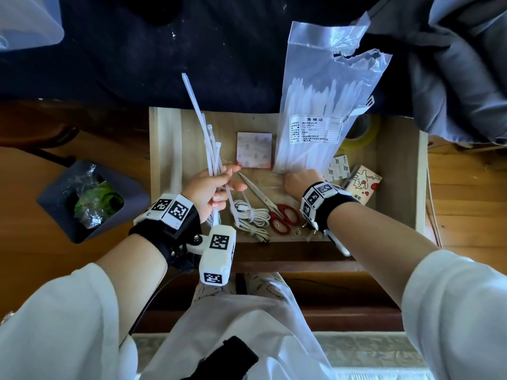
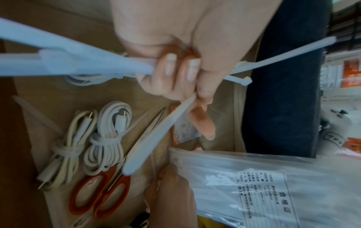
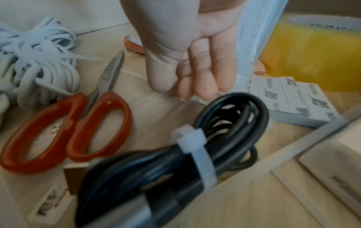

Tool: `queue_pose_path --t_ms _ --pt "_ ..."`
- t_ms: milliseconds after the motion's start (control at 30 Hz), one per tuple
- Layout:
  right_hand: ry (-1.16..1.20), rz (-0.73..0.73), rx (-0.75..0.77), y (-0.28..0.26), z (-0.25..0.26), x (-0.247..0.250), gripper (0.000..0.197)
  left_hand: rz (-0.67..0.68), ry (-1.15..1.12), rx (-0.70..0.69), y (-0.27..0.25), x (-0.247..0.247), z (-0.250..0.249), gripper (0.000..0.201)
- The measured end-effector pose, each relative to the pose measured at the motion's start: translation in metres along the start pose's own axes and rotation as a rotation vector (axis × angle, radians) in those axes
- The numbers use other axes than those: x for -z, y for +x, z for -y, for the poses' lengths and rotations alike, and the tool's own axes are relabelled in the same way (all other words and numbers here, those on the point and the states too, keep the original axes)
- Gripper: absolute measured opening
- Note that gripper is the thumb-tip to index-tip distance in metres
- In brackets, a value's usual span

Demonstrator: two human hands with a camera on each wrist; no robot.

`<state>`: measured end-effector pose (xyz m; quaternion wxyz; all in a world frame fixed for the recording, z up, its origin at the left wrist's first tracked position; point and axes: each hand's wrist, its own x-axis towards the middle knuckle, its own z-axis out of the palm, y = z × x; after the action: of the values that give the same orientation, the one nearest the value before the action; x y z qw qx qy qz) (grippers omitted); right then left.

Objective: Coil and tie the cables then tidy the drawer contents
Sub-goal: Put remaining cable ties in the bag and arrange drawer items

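My left hand [image 1: 216,185] grips a bunch of loose white cable ties [image 1: 205,124] that fan upward over the open wooden drawer [image 1: 395,171]. In the left wrist view the fingers [image 2: 171,72] curl round the ties [image 2: 78,61]. My right hand [image 1: 296,182] holds the bottom edge of a clear bag of cable ties [image 1: 321,113], which stands upright. Two white coiled cables [image 2: 97,141], each bound with a tie, lie at the drawer's front left. A black coiled cable [image 3: 195,155] with a white tie lies under my right wrist.
Red-handled scissors [image 1: 277,212] lie beside the white cables. Sticky note pads [image 1: 253,149], a yellow tape roll [image 3: 312,52] and a small printed box [image 1: 362,185] sit in the drawer. A dark bin [image 1: 90,198] stands on the floor at left.
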<state>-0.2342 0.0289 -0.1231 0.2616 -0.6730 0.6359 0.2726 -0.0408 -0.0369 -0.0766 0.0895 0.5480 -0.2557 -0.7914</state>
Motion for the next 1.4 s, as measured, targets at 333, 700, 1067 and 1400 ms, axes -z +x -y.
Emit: queue_pose_path --t_ms 333,700,1067,1400 --pt "0.092 -0.103 -0.069 -0.001 -0.004 0.003 0.030 -0.031 0.018 0.013 -0.006 0.008 -0.002 0.019" --pt "1.316 -0.119 -0.044 -0.059 0.020 0.071 0.013 0.101 0.095 -0.004 -0.022 -0.015 -0.017 0.024" --pt "1.441 -0.219 -0.286 -0.093 -0.026 0.025 0.019 0.252 0.340 -0.034 -0.014 -0.061 -0.007 0.020" --pt "1.749 0.194 -0.849 -0.089 -0.058 -0.063 0.035 0.246 0.676 0.033 0.017 -0.061 0.021 0.030"
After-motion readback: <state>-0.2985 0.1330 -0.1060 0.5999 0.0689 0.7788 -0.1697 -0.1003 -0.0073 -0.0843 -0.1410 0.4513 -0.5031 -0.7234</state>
